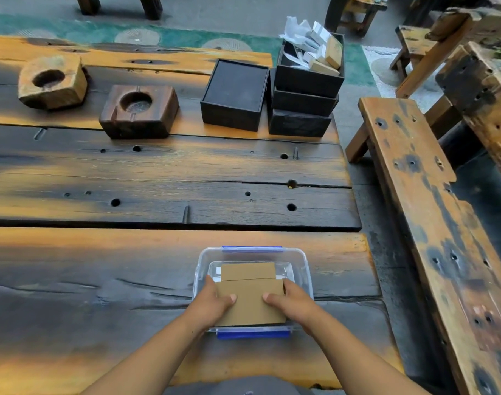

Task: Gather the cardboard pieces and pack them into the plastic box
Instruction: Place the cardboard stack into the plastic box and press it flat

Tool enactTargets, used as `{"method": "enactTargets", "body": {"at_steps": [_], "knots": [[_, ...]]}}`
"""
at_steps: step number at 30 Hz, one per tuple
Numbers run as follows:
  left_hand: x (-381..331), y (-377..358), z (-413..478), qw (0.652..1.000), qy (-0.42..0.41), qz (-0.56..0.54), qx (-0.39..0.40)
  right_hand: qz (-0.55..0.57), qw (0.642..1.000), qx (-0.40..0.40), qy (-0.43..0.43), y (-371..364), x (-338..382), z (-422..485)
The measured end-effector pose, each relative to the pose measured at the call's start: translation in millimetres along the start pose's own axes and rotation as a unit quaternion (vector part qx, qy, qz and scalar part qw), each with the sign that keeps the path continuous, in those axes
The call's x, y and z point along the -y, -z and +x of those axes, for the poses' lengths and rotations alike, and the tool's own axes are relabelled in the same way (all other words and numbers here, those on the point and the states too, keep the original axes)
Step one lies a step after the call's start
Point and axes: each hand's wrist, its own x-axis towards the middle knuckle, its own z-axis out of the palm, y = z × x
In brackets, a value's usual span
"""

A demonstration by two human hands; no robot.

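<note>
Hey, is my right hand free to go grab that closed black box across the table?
Probably not yet: the right hand and left hand are both gripping the cardboard over the plastic box. The path to the black box looks clear.

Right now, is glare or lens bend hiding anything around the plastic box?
Head view: soft even light, no hard shadows; faint reflections on the plastic box walls, yet the cardboard held by the left hand and right hand reads clearly; wide-angle bend curves the bench at the edge.
</note>
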Motion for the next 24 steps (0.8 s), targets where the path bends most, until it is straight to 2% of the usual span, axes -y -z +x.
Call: {"method": "enactTargets", "body": {"at_steps": [8,14,17,24], "knots": [[-1,4,-1,0.999,-0.001,0.004,0.033,-0.077,0.996,-0.049,0.004,-5,-3,-4],[-3,3,-3,0.999,0.000,0.047,0.027,-0.120,0.992,-0.044,-0.013,-6,-1,-8],[-3,2,-3,0.999,0.002,0.038,0.023,-0.106,0.993,-0.042,-0.036,-8,-2,-9],[-7,-2,-8,0.999,0.014,0.043,-0.014,-0.054,0.997,-0.044,-0.031,-8,-1,-13]]}}
